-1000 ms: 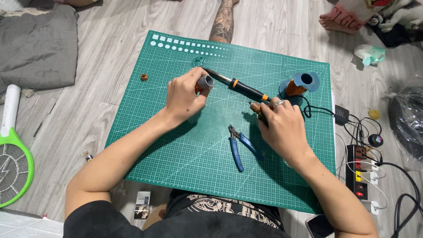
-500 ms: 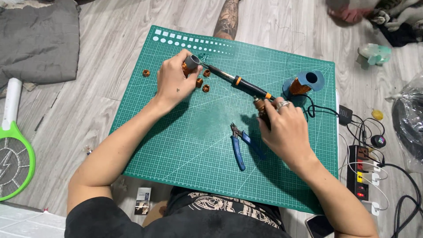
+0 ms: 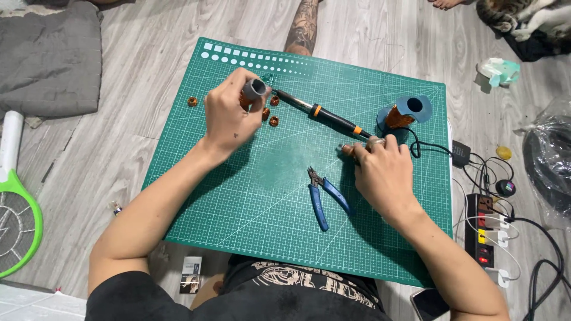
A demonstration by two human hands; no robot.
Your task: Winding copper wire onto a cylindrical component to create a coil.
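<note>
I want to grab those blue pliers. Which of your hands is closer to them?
The right hand. It rests on the green mat just right of the blue pliers. The left hand is farther, up at the mat's far side, holding a small grey tube.

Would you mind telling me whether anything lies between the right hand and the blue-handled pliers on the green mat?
Nothing visible does: bare green cutting mat separates the right hand from the blue-handled pliers.

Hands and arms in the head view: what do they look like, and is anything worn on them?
Both forearms are bare, with no gloves or watch. The left hand has a small dark mark on its back. The right hand wears a ring on one finger. A black short-sleeved shirt covers the upper left arm.
</note>
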